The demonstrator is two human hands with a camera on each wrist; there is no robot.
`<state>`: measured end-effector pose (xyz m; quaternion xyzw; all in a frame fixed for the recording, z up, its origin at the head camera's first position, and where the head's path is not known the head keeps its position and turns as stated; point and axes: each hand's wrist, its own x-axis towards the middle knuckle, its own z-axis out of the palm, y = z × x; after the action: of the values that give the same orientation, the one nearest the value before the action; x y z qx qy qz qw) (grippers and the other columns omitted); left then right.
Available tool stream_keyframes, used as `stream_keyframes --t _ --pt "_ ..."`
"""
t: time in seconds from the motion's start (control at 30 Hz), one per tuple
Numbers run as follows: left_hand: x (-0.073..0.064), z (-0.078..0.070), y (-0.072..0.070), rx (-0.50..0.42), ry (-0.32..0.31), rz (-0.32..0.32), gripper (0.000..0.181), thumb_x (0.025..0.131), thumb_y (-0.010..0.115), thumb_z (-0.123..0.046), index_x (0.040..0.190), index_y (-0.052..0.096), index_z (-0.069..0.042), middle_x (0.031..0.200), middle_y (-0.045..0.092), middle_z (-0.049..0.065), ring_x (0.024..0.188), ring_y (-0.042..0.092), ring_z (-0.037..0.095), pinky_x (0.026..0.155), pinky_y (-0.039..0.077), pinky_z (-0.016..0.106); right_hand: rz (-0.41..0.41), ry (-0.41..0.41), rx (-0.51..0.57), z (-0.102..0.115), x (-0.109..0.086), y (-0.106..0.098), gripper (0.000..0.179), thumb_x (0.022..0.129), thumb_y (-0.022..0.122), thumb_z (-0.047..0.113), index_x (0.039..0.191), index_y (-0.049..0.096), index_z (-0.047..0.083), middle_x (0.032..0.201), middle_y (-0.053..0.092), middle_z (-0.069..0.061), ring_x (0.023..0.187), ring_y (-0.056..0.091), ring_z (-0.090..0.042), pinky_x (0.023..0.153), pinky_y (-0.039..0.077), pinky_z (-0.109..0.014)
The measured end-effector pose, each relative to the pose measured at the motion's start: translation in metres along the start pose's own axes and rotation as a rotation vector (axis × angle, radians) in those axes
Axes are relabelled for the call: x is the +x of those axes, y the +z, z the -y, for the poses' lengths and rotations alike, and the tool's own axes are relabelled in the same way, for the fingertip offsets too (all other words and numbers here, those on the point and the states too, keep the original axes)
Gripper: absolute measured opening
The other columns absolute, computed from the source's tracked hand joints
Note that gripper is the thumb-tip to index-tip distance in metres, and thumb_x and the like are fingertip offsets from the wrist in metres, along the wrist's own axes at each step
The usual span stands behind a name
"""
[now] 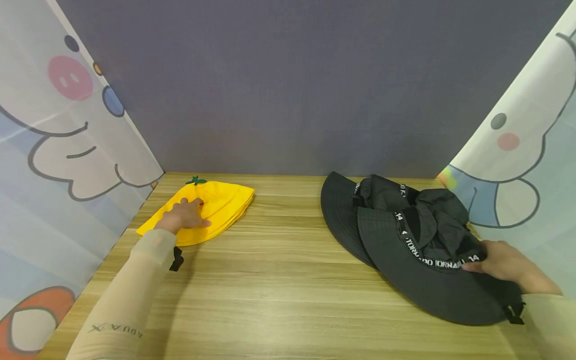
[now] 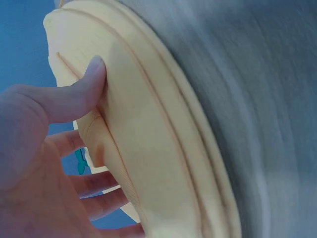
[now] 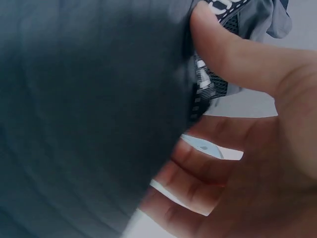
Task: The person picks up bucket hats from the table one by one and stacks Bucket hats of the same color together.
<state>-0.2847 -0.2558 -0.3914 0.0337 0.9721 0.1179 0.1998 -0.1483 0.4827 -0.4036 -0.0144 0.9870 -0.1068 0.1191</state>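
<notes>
A stack of yellow bucket hats (image 1: 220, 205) with a green star-shaped tip lies at the left of the table, edges layered. My left hand (image 1: 182, 216) is on the top hat, its thumb and fingers around the crown cloth; the thumb (image 2: 94, 82) lies on the near side in the left wrist view. At the right, two black wide-brimmed hats overlap. My right hand (image 1: 504, 265) grips the front black hat (image 1: 414, 270), thumb on its lettered band and fingers (image 3: 198, 173) under the brim. The other black hat (image 1: 339, 220) lies partly hidden behind.
The wooden table (image 1: 270, 300) stretches between the hats. A grey panel (image 1: 288, 90) stands behind, and cartoon-printed sheets (image 1: 67, 165) border both sides. Black buckles hang at the yellow stack's near edge (image 1: 177, 259) and at the front black hat's right end.
</notes>
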Motion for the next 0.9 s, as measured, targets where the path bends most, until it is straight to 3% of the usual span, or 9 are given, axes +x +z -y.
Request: stream_keyframes --t 0.2,0.4,0.53,0.6,0.67,0.77,0.9 --pt "-0.002 0.0 0.003 0.001 -0.014 -0.037 0.084 0.098 0.064 -0.042 0.156 0.025 0.004 0.148 0.02 0.046 0.133 0.021 0.068 0.102 0.018 0.081 -0.021 0.019 0.045 0.001 -0.003 -0.004 0.069 0.08 0.086 0.04 0.097 0.054 -0.018 0.085 0.063 -0.023 0.079 0.061 -0.037 0.07 0.051 -0.052" --pt "-0.008 -0.017 0.009 0.087 -0.011 -0.114 0.076 0.099 0.06 -0.033 0.151 0.026 0.011 0.143 0.023 0.047 0.128 0.027 0.064 0.1 0.027 0.076 -0.051 0.001 0.108 0.003 -0.006 -0.008 0.062 0.082 0.085 0.036 0.102 0.051 -0.013 0.086 0.061 -0.012 0.077 0.056 -0.024 0.066 0.047 -0.039" --pt "-0.007 -0.034 0.019 0.168 -0.006 -0.213 0.072 0.097 0.057 -0.026 0.148 0.026 0.014 0.141 0.025 0.044 0.127 0.028 0.063 0.1 0.029 0.073 -0.074 -0.03 0.135 0.01 -0.006 -0.011 0.067 0.084 0.084 0.034 0.113 0.05 -0.017 0.093 0.063 -0.017 0.082 0.06 -0.029 0.071 0.05 -0.046" --pt "-0.005 -0.045 0.023 0.195 0.012 -0.257 0.071 0.098 0.058 -0.026 0.149 0.027 0.013 0.142 0.027 0.042 0.128 0.029 0.061 0.102 0.03 0.071 -0.09 -0.047 0.127 0.014 -0.005 -0.012 0.076 0.084 0.084 0.035 0.123 0.048 -0.02 0.104 0.063 -0.031 0.091 0.062 -0.044 0.078 0.05 -0.056" --pt "-0.003 -0.058 0.027 0.184 0.064 -0.286 0.071 0.099 0.059 -0.027 0.151 0.028 0.01 0.145 0.028 0.039 0.131 0.029 0.059 0.103 0.03 0.07 -0.106 -0.056 0.114 0.019 -0.004 -0.011 0.085 0.084 0.084 0.036 0.13 0.044 -0.023 0.115 0.057 -0.041 0.102 0.058 -0.056 0.084 0.047 -0.065" --pt "0.001 -0.082 0.029 0.06 0.196 -0.298 0.066 0.1 0.061 -0.026 0.152 0.035 0.005 0.147 0.034 0.034 0.133 0.035 0.053 0.104 0.035 0.067 -0.121 -0.076 0.109 0.027 -0.001 -0.01 0.088 0.083 0.085 0.037 0.132 0.044 -0.023 0.123 0.052 -0.045 0.109 0.053 -0.062 0.086 0.044 -0.069" --pt "0.006 -0.112 0.033 -0.186 0.369 -0.26 0.052 0.103 0.059 -0.023 0.147 0.046 0.001 0.145 0.045 0.026 0.13 0.047 0.044 0.103 0.042 0.059 -0.133 -0.099 0.102 0.041 0.004 -0.011 0.077 0.081 0.086 0.04 0.119 0.052 -0.017 0.103 0.063 -0.028 0.091 0.061 -0.043 0.076 0.049 -0.055"
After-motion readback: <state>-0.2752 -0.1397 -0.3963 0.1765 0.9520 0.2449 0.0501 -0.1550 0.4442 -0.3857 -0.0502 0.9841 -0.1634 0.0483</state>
